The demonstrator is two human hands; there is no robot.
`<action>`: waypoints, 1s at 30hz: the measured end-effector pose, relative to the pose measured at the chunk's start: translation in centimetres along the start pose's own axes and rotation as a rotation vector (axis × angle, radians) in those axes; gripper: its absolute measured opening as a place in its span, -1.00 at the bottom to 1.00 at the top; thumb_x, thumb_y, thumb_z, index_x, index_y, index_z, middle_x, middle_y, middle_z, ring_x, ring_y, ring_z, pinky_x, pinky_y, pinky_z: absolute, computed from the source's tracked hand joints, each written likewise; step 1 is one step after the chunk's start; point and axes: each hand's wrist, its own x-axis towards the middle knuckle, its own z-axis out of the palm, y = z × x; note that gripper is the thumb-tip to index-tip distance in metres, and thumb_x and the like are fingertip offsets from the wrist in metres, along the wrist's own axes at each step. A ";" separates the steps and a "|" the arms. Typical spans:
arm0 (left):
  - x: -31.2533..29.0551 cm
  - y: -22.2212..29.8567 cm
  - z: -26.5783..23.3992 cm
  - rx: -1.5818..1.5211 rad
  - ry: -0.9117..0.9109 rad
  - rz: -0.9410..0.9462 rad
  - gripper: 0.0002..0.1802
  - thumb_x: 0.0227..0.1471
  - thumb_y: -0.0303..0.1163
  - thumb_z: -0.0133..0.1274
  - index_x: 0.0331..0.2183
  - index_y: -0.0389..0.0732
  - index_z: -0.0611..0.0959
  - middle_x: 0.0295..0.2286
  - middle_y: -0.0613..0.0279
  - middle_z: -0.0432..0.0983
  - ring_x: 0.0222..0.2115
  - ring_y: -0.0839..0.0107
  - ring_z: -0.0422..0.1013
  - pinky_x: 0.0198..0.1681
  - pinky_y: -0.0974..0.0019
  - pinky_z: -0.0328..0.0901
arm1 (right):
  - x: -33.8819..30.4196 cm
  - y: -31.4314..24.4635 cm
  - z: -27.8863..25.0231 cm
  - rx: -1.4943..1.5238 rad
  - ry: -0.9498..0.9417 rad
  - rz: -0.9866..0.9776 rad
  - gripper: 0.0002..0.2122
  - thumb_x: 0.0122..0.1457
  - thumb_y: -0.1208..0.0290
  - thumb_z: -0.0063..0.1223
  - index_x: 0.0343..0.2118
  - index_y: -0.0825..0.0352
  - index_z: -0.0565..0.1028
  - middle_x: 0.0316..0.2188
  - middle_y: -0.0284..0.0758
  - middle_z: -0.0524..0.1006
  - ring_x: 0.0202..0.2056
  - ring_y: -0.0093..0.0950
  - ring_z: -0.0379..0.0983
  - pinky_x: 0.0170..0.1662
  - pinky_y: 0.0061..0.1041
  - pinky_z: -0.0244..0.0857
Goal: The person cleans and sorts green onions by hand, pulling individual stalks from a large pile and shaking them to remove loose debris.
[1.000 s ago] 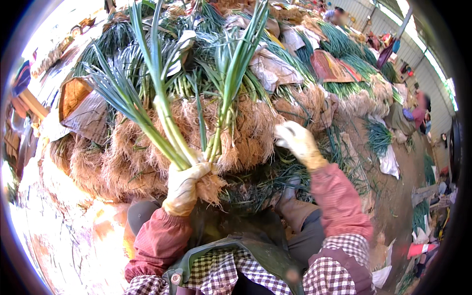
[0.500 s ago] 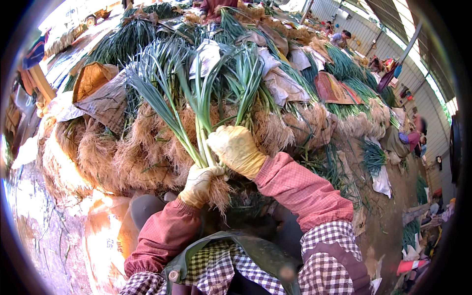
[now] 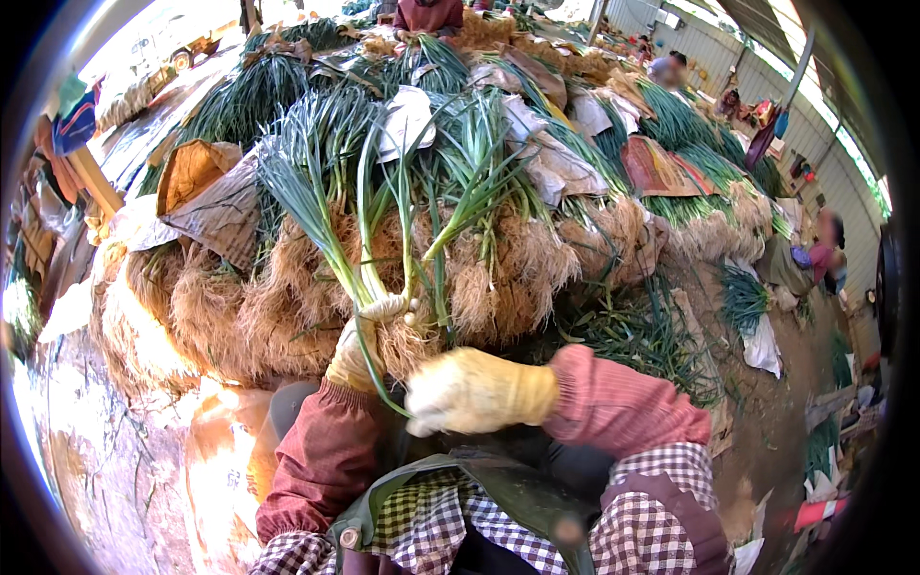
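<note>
My gloved left hand is wrapped round the lower stems of a few green onions, held upright with leaves spread upward. Their pale bulbs and tan roots stick out beside the fist. Lower and to the right, my right hand, in a yellowed glove, is closed and blurred by motion. A long green onion leaf droops from the left hand to its fingertips, which seem to pinch the leaf's end.
A large heap of green onions rises ahead, its hairy roots facing me. Sacking pieces lie on it. Loose leaves litter the ground at right. A person sits beyond the heap; another is at far right.
My right hand has dropped from beside the stems to below the roots, a leaf trailing to it. My left hand still grips the onions, whose leaves have fanned apart.
</note>
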 end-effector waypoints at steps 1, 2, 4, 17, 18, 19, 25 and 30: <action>0.4 0.0 -0.7 -0.049 -0.009 -0.036 -0.77 -0.05 -0.47 0.05 -0.32 -0.40 0.50 -0.45 0.14 0.45 -0.47 0.38 0.40 -0.40 0.39 0.38 | -2.2 0.6 0.1 0.120 -0.129 0.074 -0.78 0.06 0.20 0.04 -0.52 0.27 0.46 -0.56 -0.22 0.40 -0.46 -0.26 0.38 -0.37 -0.34 0.29; 0.8 0.1 -1.6 -0.098 -0.017 -0.071 -0.80 -0.06 -0.51 0.05 -0.33 -0.39 0.50 -0.45 0.13 0.46 -0.45 0.36 0.41 -0.40 0.39 0.39 | -4.6 1.9 0.2 0.126 -0.261 0.252 -0.75 0.05 0.17 0.04 -0.48 0.29 0.48 -0.52 -0.19 0.44 -0.39 -0.24 0.42 -0.33 -0.33 0.30; 2.1 -1.4 -1.6 -0.189 0.065 -0.089 -0.83 -0.08 -0.55 0.05 -0.35 -0.38 0.49 -0.44 0.12 0.46 -0.42 0.32 0.43 -0.38 0.36 0.41 | -9.8 5.1 0.7 -0.350 -0.786 0.729 -0.80 0.00 0.18 0.05 -0.45 0.18 0.57 -0.48 -0.22 0.52 -0.35 -0.24 0.47 -0.34 -0.30 0.35; 1.7 -2.0 -2.0 0.041 0.245 -0.094 -0.84 -0.17 -0.54 0.07 -0.41 -0.37 0.52 -0.54 0.15 0.48 -0.59 0.36 0.42 -0.51 0.37 0.38 | 1.2 9.1 0.1 -0.026 0.372 0.639 -0.79 0.18 0.30 -0.09 -0.47 0.31 0.48 -0.58 -0.24 0.50 -0.60 -0.36 0.42 -0.54 -0.40 0.29; 1.6 -1.8 -1.9 0.033 0.257 -0.089 -0.84 -0.16 -0.54 0.08 -0.42 -0.37 0.53 -0.54 0.14 0.49 -0.60 0.35 0.43 -0.51 0.37 0.38 | 0.6 7.6 0.9 -0.057 0.359 0.426 -0.80 0.15 0.31 -0.06 -0.50 0.31 0.46 -0.57 -0.22 0.49 -0.59 -0.35 0.43 -0.53 -0.38 0.30; 1.4 -1.7 -1.3 0.023 0.259 -0.093 -0.84 -0.15 -0.53 0.09 -0.42 -0.37 0.53 -0.55 0.14 0.49 -0.60 0.35 0.43 -0.51 0.37 0.39 | -0.7 6.7 1.4 -0.411 0.085 0.079 -0.82 0.13 0.33 -0.05 -0.52 0.31 0.44 -0.56 -0.21 0.47 -0.56 -0.35 0.44 -0.47 -0.38 0.33; 1.9 -2.5 -1.0 0.034 0.225 -0.049 -0.85 -0.15 -0.55 0.08 -0.43 -0.38 0.49 -0.51 0.04 0.50 -0.55 0.28 0.45 -0.45 0.33 0.41 | -6.3 5.8 0.5 -0.298 -0.245 0.556 -0.73 0.10 0.16 -0.03 -0.36 0.29 0.50 -0.47 -0.23 0.52 -0.45 -0.33 0.43 -0.33 -0.39 0.32; 1.8 -3.3 -1.3 -0.033 0.062 -0.072 -0.76 -0.15 -0.55 0.12 -0.33 -0.33 0.49 -0.43 0.11 0.50 -0.47 0.32 0.46 -0.38 0.30 0.40 | 0.6 8.6 -3.2 0.548 0.430 1.001 -0.69 0.12 0.17 0.06 -0.27 0.35 0.46 -0.44 -0.30 0.51 -0.48 -0.54 0.39 -0.36 -0.51 0.29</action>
